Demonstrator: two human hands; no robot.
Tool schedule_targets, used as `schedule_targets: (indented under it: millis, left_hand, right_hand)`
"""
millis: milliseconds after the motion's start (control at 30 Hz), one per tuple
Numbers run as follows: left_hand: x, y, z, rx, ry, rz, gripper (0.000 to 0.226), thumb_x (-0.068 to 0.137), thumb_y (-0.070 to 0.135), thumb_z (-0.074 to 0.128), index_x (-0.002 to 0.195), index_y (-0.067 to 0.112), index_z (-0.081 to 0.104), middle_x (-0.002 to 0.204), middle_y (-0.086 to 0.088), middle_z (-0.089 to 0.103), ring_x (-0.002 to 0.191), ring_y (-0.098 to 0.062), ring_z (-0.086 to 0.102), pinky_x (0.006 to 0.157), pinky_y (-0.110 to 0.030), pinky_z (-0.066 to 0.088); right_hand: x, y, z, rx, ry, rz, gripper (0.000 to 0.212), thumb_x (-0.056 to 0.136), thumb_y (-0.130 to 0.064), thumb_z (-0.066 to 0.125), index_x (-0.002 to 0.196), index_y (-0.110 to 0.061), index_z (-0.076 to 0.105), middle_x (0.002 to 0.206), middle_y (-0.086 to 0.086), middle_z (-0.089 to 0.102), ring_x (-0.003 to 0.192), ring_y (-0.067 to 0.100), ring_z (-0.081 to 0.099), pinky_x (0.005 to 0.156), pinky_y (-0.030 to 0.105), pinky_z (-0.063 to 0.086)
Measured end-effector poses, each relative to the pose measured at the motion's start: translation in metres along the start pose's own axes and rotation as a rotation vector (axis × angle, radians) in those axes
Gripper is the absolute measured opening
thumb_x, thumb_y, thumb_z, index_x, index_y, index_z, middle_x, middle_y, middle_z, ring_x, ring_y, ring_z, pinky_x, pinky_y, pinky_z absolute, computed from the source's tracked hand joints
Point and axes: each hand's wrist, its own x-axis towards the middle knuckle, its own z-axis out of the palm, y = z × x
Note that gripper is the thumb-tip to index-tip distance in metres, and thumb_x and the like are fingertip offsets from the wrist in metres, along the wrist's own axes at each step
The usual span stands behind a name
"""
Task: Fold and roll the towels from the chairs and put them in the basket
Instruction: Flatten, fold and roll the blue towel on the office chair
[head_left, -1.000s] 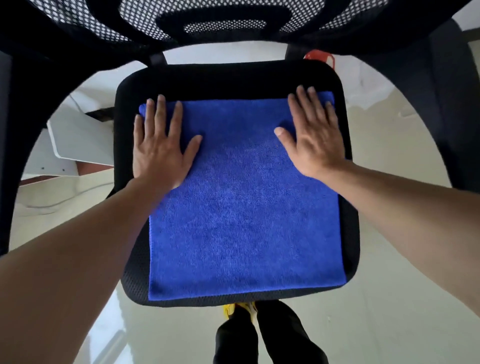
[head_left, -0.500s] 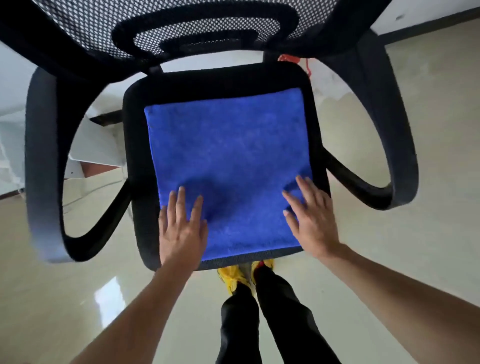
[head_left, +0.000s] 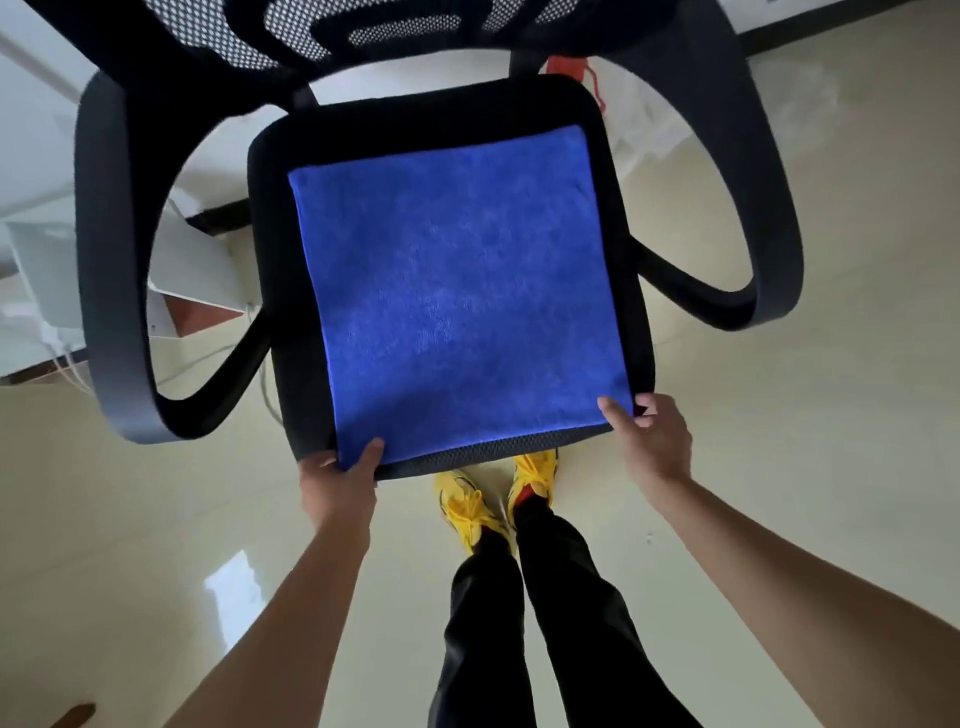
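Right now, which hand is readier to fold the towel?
Left hand, just barely: its thumb clearly pinches the towel's near corner at the seat edge. The right hand grips the other corner too, so both likely lift together.

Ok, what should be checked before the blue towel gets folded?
1. The blue towel lies flat on the chair seat: ok.
2. The left hand pinches its near left corner: ok.
3. The right hand pinches its near right corner: ok.
4. Nothing lies on the towel besides the thumbs: ok.
5. Basket ready nearby: cannot tell, none in view.
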Motion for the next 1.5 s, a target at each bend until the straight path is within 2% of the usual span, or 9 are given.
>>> schedule_targets:
  millis: [167, 333, 467, 667, 833, 1167, 1267, 1400, 1500]
  left_hand:
    - [0.001, 0.006, -0.001, -0.371, -0.129, -0.401, 0.020, 0.078, 0.009, 0.076, 0.091, 0.003, 0.062, 0.075, -0.009, 0.063, 0.064, -0.018, 0.060, 0.061, -0.030, 0.053]
    - [-0.019, 0.009, -0.012, -0.563, -0.169, -0.428, 0.008, 0.084, 0.001, 0.065, 0.087, 0.001, 0.058, 0.087, -0.016, 0.065, 0.070, -0.027, 0.066, 0.068, -0.029, 0.057]
    - [-0.031, 0.039, -0.027, -0.552, -0.095, -0.281, 0.008, 0.086, 0.001, 0.060, 0.092, 0.001, 0.054, 0.079, -0.015, 0.062, 0.053, -0.021, 0.064, 0.048, -0.021, 0.054]
    - [-0.025, 0.132, -0.033, -0.608, -0.070, -0.027, 0.012, 0.090, 0.002, 0.055, 0.097, 0.011, 0.051, 0.068, -0.010, 0.059, 0.042, -0.014, 0.060, 0.043, -0.020, 0.050]
    - [0.029, 0.203, -0.012, -0.594, -0.176, -0.072, 0.005, 0.093, 0.009, 0.055, 0.089, 0.007, 0.057, 0.046, -0.004, 0.061, 0.037, -0.011, 0.059, 0.040, -0.018, 0.047]
    - [0.100, 0.263, 0.032, -0.560, -0.339, -0.109, 0.033, 0.102, 0.012, 0.034, 0.075, 0.004, 0.051, 0.040, -0.001, 0.060, 0.036, -0.008, 0.060, 0.045, -0.018, 0.052]
    - [0.113, 0.269, 0.043, -0.563, -0.339, -0.097, 0.032, 0.102, 0.013, 0.035, 0.075, 0.005, 0.050, 0.053, -0.003, 0.064, 0.039, -0.009, 0.062, 0.047, -0.018, 0.053]
    - [0.129, 0.275, 0.052, -0.621, -0.265, -0.020, 0.022, 0.102, 0.015, 0.036, 0.095, 0.007, 0.055, 0.085, -0.001, 0.061, 0.065, -0.009, 0.066, 0.052, -0.017, 0.054]
    - [0.126, 0.277, 0.055, -0.455, -0.096, 0.234, 0.032, 0.088, 0.014, 0.046, 0.118, 0.013, 0.058, 0.086, 0.004, 0.063, 0.069, -0.010, 0.062, 0.060, -0.023, 0.053]
  right_hand:
    - [0.009, -0.006, 0.001, 0.462, -0.212, 0.412, 0.024, 0.075, -0.019, 0.081, 0.086, -0.010, 0.062, 0.069, 0.004, 0.064, 0.054, 0.012, 0.059, 0.048, 0.022, 0.050]
    - [-0.002, -0.018, -0.018, 0.650, -0.227, 0.528, 0.013, 0.082, -0.013, 0.072, 0.090, -0.008, 0.064, 0.085, 0.008, 0.069, 0.070, 0.014, 0.066, 0.056, 0.024, 0.051]
    - [-0.014, -0.056, -0.039, 0.755, -0.200, 0.446, 0.008, 0.084, -0.010, 0.068, 0.087, -0.009, 0.061, 0.071, 0.005, 0.059, 0.054, 0.012, 0.056, 0.048, 0.020, 0.050]
    - [0.004, -0.144, -0.044, 0.941, -0.224, 0.387, 0.014, 0.086, -0.010, 0.068, 0.075, -0.009, 0.058, 0.063, 0.002, 0.053, 0.049, 0.009, 0.055, 0.048, 0.018, 0.049]
    - [0.059, -0.209, -0.025, 0.980, -0.279, 0.378, 0.011, 0.086, -0.011, 0.067, 0.078, -0.008, 0.060, 0.068, 0.002, 0.058, 0.047, 0.010, 0.062, 0.048, 0.019, 0.052]
    - [0.132, -0.275, 0.021, 0.878, -0.260, 0.356, 0.008, 0.087, -0.010, 0.068, 0.083, -0.004, 0.063, 0.067, 0.006, 0.066, 0.045, 0.013, 0.065, 0.046, 0.023, 0.053]
    - [0.144, -0.279, 0.026, 0.845, -0.251, 0.347, 0.009, 0.087, -0.011, 0.069, 0.084, -0.004, 0.064, 0.058, 0.006, 0.067, 0.047, 0.013, 0.066, 0.046, 0.022, 0.053]
    - [0.149, -0.283, 0.028, 0.794, -0.183, 0.287, 0.011, 0.085, -0.011, 0.071, 0.091, -0.004, 0.066, 0.081, 0.007, 0.070, 0.063, 0.015, 0.071, 0.057, 0.025, 0.059]
    - [0.144, -0.277, 0.038, 0.574, -0.013, -0.079, 0.028, 0.087, -0.010, 0.064, 0.114, -0.007, 0.058, 0.081, 0.002, 0.066, 0.066, 0.014, 0.064, 0.071, 0.025, 0.058]
